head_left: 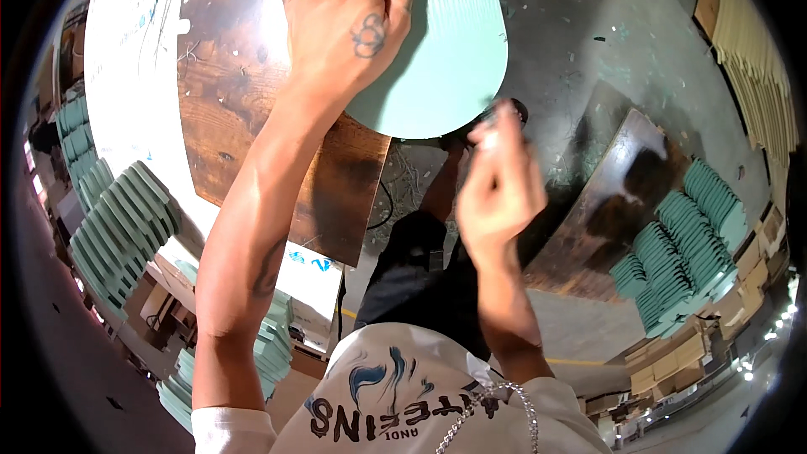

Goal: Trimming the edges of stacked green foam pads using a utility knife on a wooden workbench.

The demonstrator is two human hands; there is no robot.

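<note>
A pale green board with a rounded end (458, 50) lies over the brown wooden tabletop (231, 118) and juts past its right edge. My left hand (345, 25) presses palm down on the board's left part. Its fingers are stretched out, the tips partly cut off by the upper edge of the picture. Just beyond the board's rounded near right edge is my right hand (500, 193), closed, with thumb and fingers pinched together. Motion smears its fingertips. Something small and dark may be between them, but its kind cannot be made out.
Green panels stand stacked at the left (126, 227), with more at the right (672, 244) beside a dark brown board (601, 210). Cardboard pieces (672, 361) line the lower right. Pale yellowish sheets (752, 59) are piled at the upper right. Scraps dot the grey floor (622, 0).
</note>
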